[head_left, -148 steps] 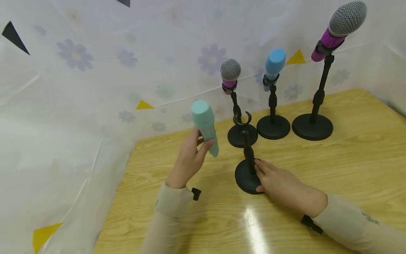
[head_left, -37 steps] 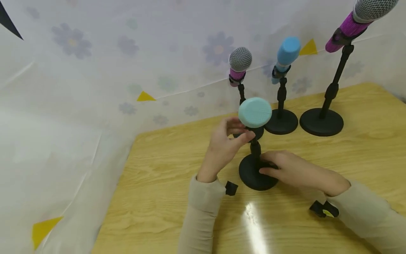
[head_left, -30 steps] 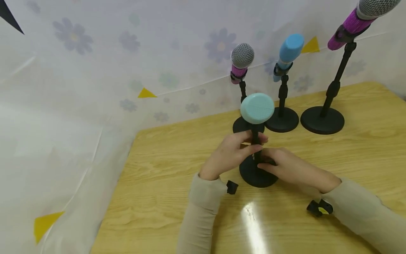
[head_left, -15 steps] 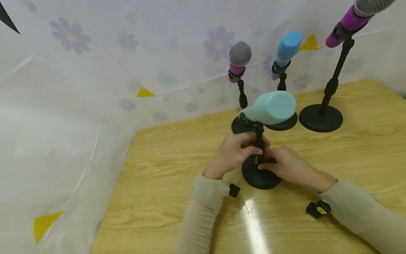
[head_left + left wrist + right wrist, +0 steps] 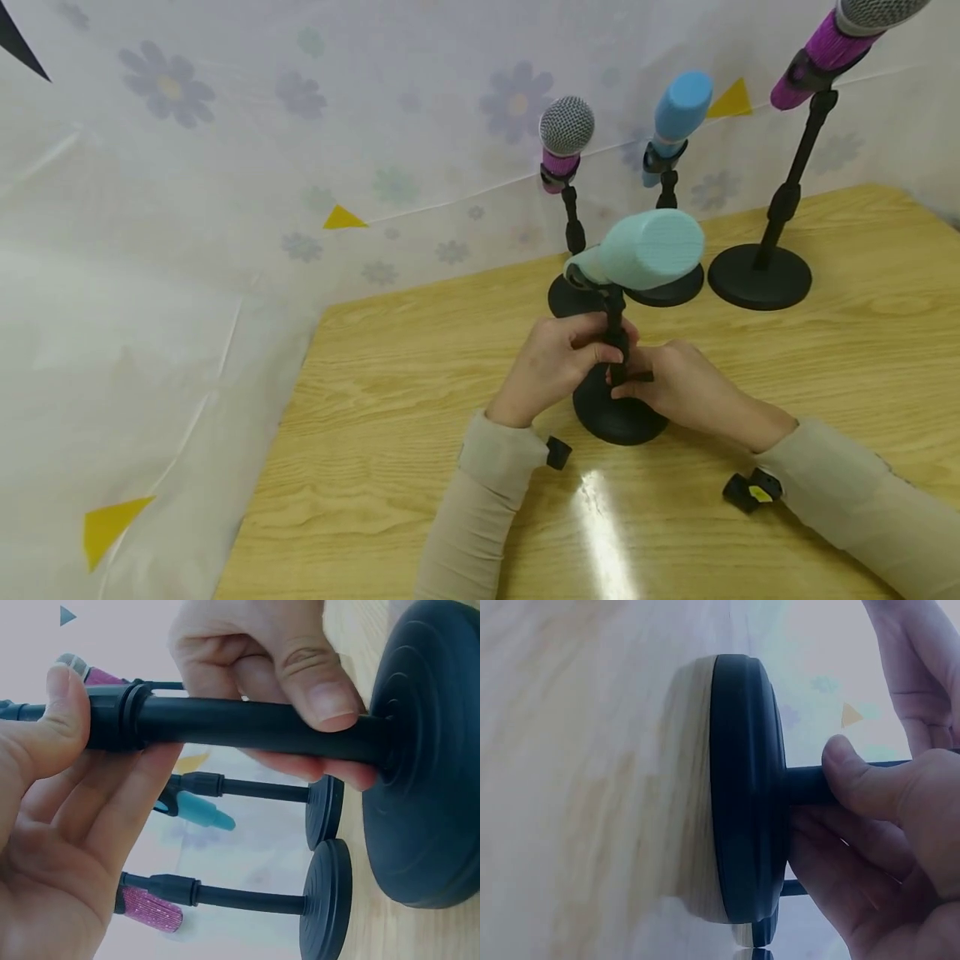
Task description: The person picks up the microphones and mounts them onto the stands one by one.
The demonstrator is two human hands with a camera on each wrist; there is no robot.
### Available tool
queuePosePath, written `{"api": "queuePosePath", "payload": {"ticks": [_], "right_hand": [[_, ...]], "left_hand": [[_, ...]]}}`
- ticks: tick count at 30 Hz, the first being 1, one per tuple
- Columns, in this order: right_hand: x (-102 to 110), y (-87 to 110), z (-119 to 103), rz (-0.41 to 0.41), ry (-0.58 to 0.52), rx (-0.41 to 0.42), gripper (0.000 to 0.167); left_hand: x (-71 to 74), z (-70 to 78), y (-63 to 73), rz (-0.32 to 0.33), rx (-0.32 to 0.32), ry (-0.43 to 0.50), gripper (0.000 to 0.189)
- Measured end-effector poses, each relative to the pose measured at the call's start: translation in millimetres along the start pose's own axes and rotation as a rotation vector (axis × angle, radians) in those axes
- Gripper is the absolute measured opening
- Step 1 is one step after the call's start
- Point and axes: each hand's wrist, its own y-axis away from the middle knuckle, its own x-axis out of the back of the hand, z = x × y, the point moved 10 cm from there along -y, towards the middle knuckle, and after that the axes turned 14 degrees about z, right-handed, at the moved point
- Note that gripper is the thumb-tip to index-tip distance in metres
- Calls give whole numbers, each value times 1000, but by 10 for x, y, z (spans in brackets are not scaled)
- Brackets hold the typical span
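Observation:
A mint-green microphone (image 5: 652, 248) lies tilted in the clip of a black desktop microphone stand (image 5: 619, 417), its head toward the right. My left hand (image 5: 551, 367) grips the stand's pole at the collar (image 5: 116, 716), thumb on one side and fingers behind. Lower down, my right hand (image 5: 686, 387) pinches the pole just above the round base, thumb in front, as the right wrist view also shows. The base (image 5: 746, 787) stands on the wooden table.
Behind stand a purple microphone with a silver head (image 5: 566, 129), a blue microphone (image 5: 681, 108) and a larger purple microphone (image 5: 832, 46), each on a black stand. A flower-print sheet (image 5: 420, 100) hangs behind the table (image 5: 360, 467).
The mint-green microphone went from my left hand into the stand's clip, and its head swung right. My left hand moved down to the pole; my right hand shifted from the base to the lower pole.

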Motion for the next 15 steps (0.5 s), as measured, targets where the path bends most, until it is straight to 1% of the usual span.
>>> {"api": "queuePosePath", "payload": {"ticks": [3,5,8,11,13,15], "right_hand": [[10,-17,9,22,20,0,21],[14,-23,21,23,31,-7,23],[11,-26,36,10,38,-27,27],[1,-28,37,-7,42,-35,29],[0,-35,33,-11,42,-36,28],[-7,-40,30,-21,39,-39,28]], "left_hand": [[21,2,-6,41,0,-33,22],[26,-10,-9,62,16,-48,23],[16,-69,-8,73,87,-29,26],[-8,-158,6,66,190,24,33],[-26,-205,10,57,246,62,39],[-48,-231,17,33,283,105,42]]}}
